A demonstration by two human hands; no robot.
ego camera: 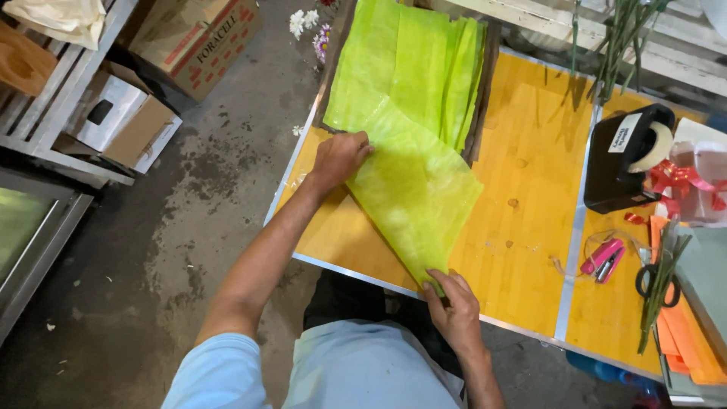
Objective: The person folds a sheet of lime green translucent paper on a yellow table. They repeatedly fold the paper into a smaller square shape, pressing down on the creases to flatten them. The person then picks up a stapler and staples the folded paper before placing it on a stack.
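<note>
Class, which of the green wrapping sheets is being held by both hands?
The single green sheet pulled diagonally toward the table edge, held by left hand and right hand; the others stay stacked.

A person seen from above is wearing a pale blue short-sleeved shirt, its left sleeve ending above the elbow and leaving the forearm bare. Below the shirt hem, dark trousers are showing. The left hand [338, 157] and right hand [454, 305] are both bare, wearing no gloves, rings or watch, and the fingers [438, 282] are uncovered.
</note>
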